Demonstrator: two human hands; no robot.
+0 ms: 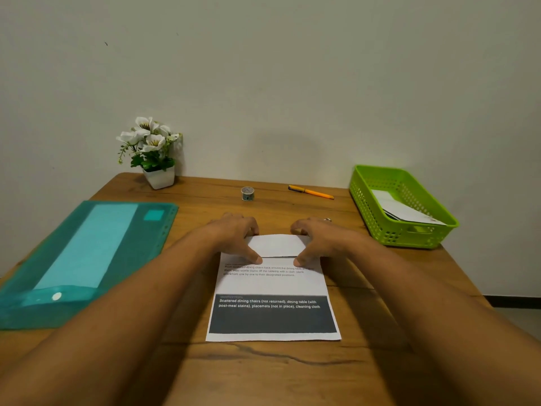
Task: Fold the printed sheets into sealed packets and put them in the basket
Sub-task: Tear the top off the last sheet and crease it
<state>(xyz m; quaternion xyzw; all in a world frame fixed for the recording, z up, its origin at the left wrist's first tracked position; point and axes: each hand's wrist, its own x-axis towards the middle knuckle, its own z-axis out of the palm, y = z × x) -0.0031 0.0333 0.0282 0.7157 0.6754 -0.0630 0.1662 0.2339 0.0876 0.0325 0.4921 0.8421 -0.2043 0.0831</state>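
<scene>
A printed sheet (272, 288) lies flat on the wooden table in front of me, with a dark text band near its lower edge. Its far end is folded over towards me into a white flap (276, 245). My left hand (234, 235) pinches the flap's left side, thumb pressing on its lower edge. My right hand (319, 241), a ring on one finger, holds the flap's right side the same way. A green plastic basket (389, 230) stands at the right and holds white folded paper (407, 210).
A teal plastic document folder (82, 259) with a sheet inside lies at the left. A small tape roll (247, 194) and an orange pen (311, 192) lie near the wall. A white pot of flowers (152, 153) stands at the back left.
</scene>
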